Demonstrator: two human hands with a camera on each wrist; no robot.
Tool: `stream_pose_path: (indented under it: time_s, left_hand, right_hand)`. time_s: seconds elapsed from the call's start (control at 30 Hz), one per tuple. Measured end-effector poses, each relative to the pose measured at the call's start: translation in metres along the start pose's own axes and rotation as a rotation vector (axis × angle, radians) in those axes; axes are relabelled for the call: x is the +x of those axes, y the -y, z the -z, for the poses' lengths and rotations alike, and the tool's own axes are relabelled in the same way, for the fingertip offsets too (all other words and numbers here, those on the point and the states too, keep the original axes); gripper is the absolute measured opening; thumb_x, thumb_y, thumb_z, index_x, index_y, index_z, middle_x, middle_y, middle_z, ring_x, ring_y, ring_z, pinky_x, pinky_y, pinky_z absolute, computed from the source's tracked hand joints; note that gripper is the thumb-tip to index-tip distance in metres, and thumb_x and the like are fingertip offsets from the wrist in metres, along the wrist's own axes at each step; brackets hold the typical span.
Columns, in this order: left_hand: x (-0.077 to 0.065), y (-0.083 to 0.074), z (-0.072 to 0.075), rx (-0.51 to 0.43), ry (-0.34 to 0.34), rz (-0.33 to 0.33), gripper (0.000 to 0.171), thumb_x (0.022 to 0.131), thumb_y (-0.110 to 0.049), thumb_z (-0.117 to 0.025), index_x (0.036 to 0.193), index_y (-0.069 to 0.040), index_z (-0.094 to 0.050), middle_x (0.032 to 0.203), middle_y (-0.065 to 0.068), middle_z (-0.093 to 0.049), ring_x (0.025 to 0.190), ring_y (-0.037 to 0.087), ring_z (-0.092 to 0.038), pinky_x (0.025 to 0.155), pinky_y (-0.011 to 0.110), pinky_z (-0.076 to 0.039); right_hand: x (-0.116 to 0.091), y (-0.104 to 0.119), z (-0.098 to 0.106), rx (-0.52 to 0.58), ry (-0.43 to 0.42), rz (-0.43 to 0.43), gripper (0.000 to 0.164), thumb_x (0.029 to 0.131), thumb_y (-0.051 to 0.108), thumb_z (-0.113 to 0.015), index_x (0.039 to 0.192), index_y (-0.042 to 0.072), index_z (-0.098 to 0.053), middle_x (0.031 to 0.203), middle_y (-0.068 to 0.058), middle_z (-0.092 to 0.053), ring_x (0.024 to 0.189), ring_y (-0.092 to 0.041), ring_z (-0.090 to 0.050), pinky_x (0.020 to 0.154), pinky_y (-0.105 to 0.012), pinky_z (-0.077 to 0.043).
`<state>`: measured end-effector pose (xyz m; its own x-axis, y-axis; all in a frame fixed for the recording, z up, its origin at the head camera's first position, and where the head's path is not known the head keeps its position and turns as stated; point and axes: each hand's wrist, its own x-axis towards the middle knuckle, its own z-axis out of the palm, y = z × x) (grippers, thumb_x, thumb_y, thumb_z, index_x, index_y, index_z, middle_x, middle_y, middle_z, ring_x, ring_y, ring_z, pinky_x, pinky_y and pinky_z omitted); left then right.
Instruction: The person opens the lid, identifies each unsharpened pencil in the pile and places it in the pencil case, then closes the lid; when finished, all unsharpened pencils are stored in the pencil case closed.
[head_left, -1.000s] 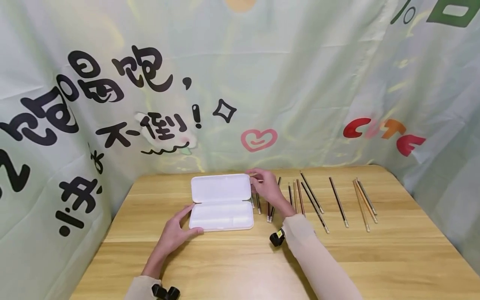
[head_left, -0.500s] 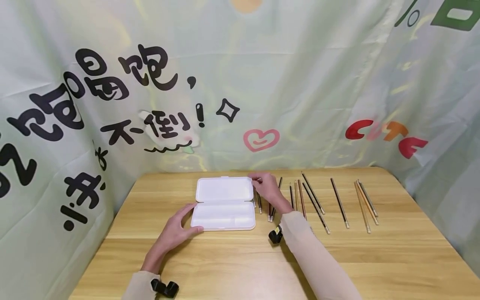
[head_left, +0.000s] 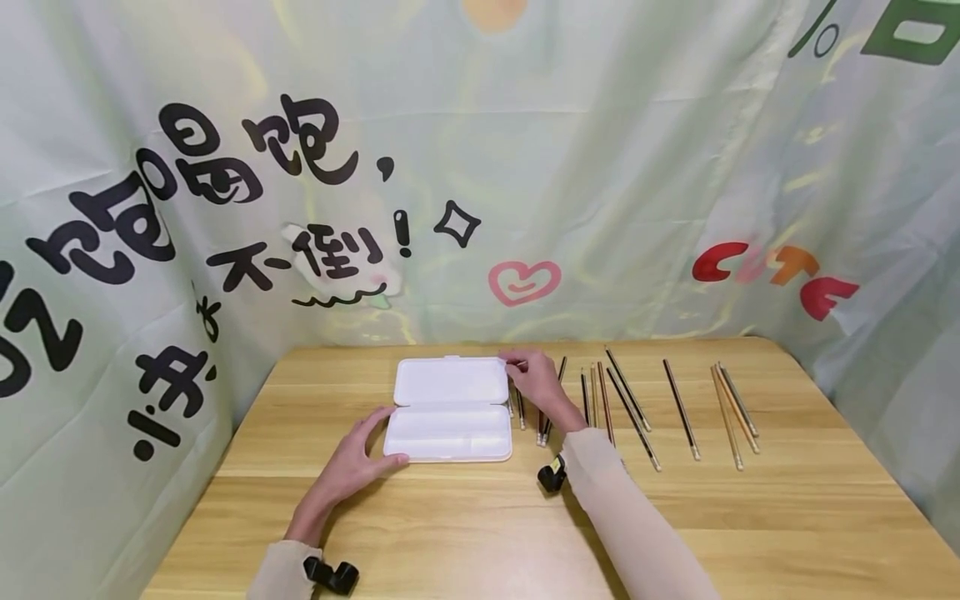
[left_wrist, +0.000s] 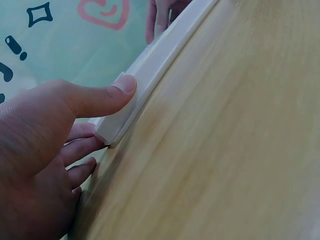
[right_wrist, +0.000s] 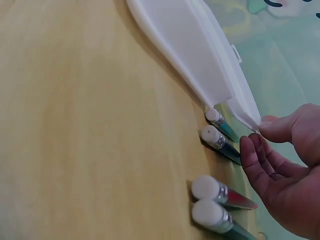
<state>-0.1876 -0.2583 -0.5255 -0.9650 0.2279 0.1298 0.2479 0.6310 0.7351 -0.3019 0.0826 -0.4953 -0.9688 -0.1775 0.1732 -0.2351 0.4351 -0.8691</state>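
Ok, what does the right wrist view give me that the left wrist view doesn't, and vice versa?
Only the right wrist view: pencils with white eraser ends near the white case. Only the left wrist view: the left hand, its thumb on the case, and the heart print. Both: that case, the right hand, table and cloth.

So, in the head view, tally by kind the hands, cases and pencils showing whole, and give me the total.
Hands: 2, the left hand and right hand
White case: 1
Pencils showing whole: 6
Total: 9
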Motion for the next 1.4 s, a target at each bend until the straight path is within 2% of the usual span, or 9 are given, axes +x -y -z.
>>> stream_pose_path:
  time_s: [0.17, 0.3, 0.43, 0.7, 0.9, 1.0, 1.17, 1.27, 1.4]
  left_hand:
    - [-0.001, 0.000, 0.001, -0.002, -0.002, 0.015, 0.086, 0.084, -0.044, -0.084, 0.156, -0.018, -0.044, 0.158, 0.018, -0.042, 0.142, 0.048, -0.037, 0.106, 0.076, -0.030]
    - [0.000, 0.000, 0.001, -0.009, 0.000, 0.018, 0.087, 0.083, -0.044, -0.085, 0.156, -0.018, -0.044, 0.158, 0.019, -0.042, 0.142, 0.048, -0.038, 0.106, 0.075, -0.030]
    - [0.001, 0.001, 0.001, -0.004, -0.001, 0.016, 0.088, 0.083, -0.044, -0.085, 0.157, -0.020, -0.043, 0.158, 0.018, -0.041, 0.142, 0.048, -0.038, 0.106, 0.075, -0.031]
    - [0.000, 0.002, 0.005, 0.000, -0.020, -0.027, 0.087, 0.084, -0.041, -0.085, 0.156, -0.017, -0.044, 0.156, 0.017, -0.044, 0.139, 0.046, -0.042, 0.104, 0.074, -0.034]
    - [0.001, 0.004, 0.000, 0.000, -0.014, -0.045, 0.085, 0.086, -0.040, -0.084, 0.156, -0.016, -0.043, 0.158, 0.018, -0.042, 0.140, 0.049, -0.039, 0.104, 0.077, -0.032]
    - [0.001, 0.004, -0.003, 0.002, -0.006, -0.042, 0.085, 0.087, -0.041, -0.083, 0.157, -0.016, -0.042, 0.159, 0.018, -0.041, 0.140, 0.049, -0.039, 0.103, 0.076, -0.033]
    - [0.001, 0.001, -0.003, -0.013, -0.011, -0.037, 0.084, 0.087, -0.041, -0.083, 0.157, -0.017, -0.043, 0.158, 0.017, -0.042, 0.139, 0.048, -0.041, 0.103, 0.075, -0.034]
    - [0.001, 0.001, -0.002, -0.027, -0.012, -0.030, 0.085, 0.086, -0.040, -0.083, 0.157, -0.017, -0.043, 0.159, 0.017, -0.041, 0.141, 0.048, -0.039, 0.104, 0.075, -0.033]
    - [0.000, 0.004, 0.000, -0.028, -0.009, -0.011, 0.086, 0.085, -0.042, -0.084, 0.157, -0.019, -0.042, 0.161, 0.016, -0.038, 0.143, 0.048, -0.036, 0.105, 0.076, -0.031]
  right_hand:
    - [-0.006, 0.003, 0.002, -0.023, -0.020, 0.055, 0.027, 0.102, 0.006, -0.063, 0.128, 0.006, -0.073, 0.113, -0.013, -0.071, 0.089, -0.025, -0.066, 0.052, -0.027, -0.044]
    - [-0.013, 0.007, 0.011, -0.015, -0.021, 0.089, 0.030, 0.102, 0.008, -0.064, 0.131, 0.005, -0.070, 0.112, -0.013, -0.070, 0.096, -0.029, -0.067, 0.060, -0.030, -0.051]
    - [-0.021, 0.012, 0.022, 0.022, -0.033, 0.084, 0.033, 0.101, 0.008, -0.064, 0.133, 0.003, -0.067, 0.115, -0.016, -0.068, 0.099, -0.031, -0.065, 0.072, -0.034, -0.055]
    - [-0.042, 0.017, 0.050, 0.006, -0.050, 0.087, 0.035, 0.101, 0.009, -0.064, 0.136, 0.009, -0.065, 0.116, -0.017, -0.067, 0.099, -0.030, -0.064, 0.073, -0.034, -0.056]
    - [-0.067, 0.011, 0.082, -0.056, -0.083, 0.114, 0.035, 0.100, 0.007, -0.065, 0.135, 0.006, -0.064, 0.114, -0.017, -0.068, 0.100, -0.030, -0.065, 0.080, -0.036, -0.058]
    - [-0.082, 0.005, 0.102, -0.089, -0.111, 0.118, 0.035, 0.099, 0.004, -0.065, 0.135, 0.004, -0.063, 0.112, -0.016, -0.068, 0.098, -0.030, -0.066, 0.078, -0.030, -0.058]
    - [-0.104, 0.001, 0.138, -0.204, -0.219, 0.149, 0.032, 0.100, 0.007, -0.065, 0.132, 0.005, -0.065, 0.107, -0.012, -0.069, 0.094, -0.027, -0.066, 0.072, -0.020, -0.055]
    - [-0.117, -0.005, 0.157, -0.267, -0.280, 0.168, 0.031, 0.100, 0.009, -0.066, 0.130, 0.005, -0.066, 0.105, -0.011, -0.070, 0.092, -0.021, -0.065, 0.070, -0.016, -0.053]
    - [-0.130, -0.019, 0.180, -0.313, -0.349, 0.152, 0.031, 0.098, 0.010, -0.069, 0.128, 0.005, -0.067, 0.103, -0.012, -0.069, 0.088, -0.002, -0.060, 0.067, -0.011, -0.050]
